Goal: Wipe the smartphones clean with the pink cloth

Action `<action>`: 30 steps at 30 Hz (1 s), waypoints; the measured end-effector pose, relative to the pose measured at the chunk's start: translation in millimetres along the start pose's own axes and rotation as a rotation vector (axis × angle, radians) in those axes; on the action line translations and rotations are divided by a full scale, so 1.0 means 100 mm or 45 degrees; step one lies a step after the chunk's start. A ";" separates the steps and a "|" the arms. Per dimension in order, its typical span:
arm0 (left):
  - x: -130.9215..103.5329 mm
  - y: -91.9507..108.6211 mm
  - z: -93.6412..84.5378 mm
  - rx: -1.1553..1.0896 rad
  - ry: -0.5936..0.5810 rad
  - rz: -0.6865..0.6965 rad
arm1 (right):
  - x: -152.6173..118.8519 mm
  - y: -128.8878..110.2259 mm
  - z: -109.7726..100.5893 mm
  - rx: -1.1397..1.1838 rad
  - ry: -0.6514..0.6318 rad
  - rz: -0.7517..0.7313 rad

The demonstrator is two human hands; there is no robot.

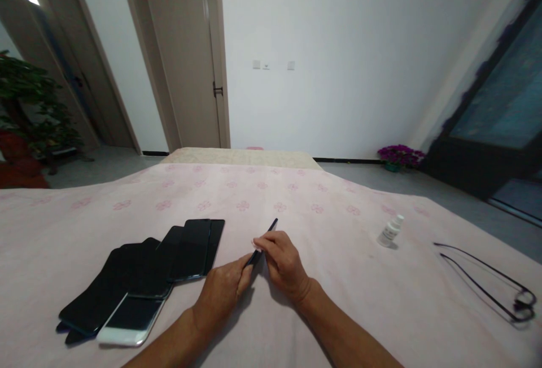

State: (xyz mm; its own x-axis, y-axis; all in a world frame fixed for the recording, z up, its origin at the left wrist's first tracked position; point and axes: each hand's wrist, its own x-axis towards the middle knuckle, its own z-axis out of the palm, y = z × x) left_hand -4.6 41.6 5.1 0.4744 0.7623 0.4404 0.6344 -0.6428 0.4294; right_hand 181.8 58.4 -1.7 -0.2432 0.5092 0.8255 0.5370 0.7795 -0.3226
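Near the middle of the table, a dark phone (254, 257) is held tilted with its thin edge toward me. My left hand (226, 288) is closed around its lower end. My right hand (283, 263) is closed against the phone's side, fingers pinched on a small whitish piece (256, 246), perhaps tissue or cloth; most of it is hidden by the fingers. Just left of my left hand lie several black phones (144, 269) overlapping in a fanned pile, with one white-framed phone (133, 318) at the near side.
A pink flowered cloth (339, 300) covers the table. To the right stand a small white bottle (388, 232) and a pair of dark-framed glasses (486, 280). Beyond the table are a door (182, 63), a white wall and purple flowers (400, 155) on the floor.
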 end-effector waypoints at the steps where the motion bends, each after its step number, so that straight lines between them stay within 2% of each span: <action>1: 0.00 -0.01 0.01 0.015 0.007 -0.002 | -0.01 -0.03 0.01 0.013 -0.025 -0.026; 4: -0.01 -0.02 0.03 0.063 0.013 0.001 | 0.00 -0.03 0.02 0.020 -0.028 -0.025; 8: -0.04 -0.02 0.06 0.103 -0.016 0.027 | 0.05 0.10 -0.02 -0.018 0.065 0.095; 12: -0.07 -0.04 0.11 0.198 0.013 0.117 | 0.10 0.25 -0.06 -0.049 0.220 0.314; 16: -0.08 -0.07 0.18 0.244 0.106 0.246 | 0.08 0.36 -0.08 -0.002 0.285 0.565; 21: -0.11 -0.11 0.26 0.360 0.117 0.441 | -0.03 0.51 -0.05 0.029 0.172 0.887; 24: -0.13 -0.12 0.31 0.407 0.035 0.496 | -0.06 0.53 -0.03 -0.057 0.028 0.840; 27: -0.13 -0.11 0.33 0.411 -0.012 0.498 | -0.05 0.45 -0.03 -0.155 -0.096 0.667; 30: -0.13 -0.11 0.32 0.397 -0.033 0.479 | -0.02 0.36 -0.06 -0.112 -0.221 0.492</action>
State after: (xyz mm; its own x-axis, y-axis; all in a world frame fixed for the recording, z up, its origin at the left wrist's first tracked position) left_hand 1.9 41.1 -30.1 0.7185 0.4857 0.4978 0.5667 -0.8238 -0.0143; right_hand 206.4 82.9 -12.4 -0.1388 0.8173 0.5592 0.6801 0.4891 -0.5461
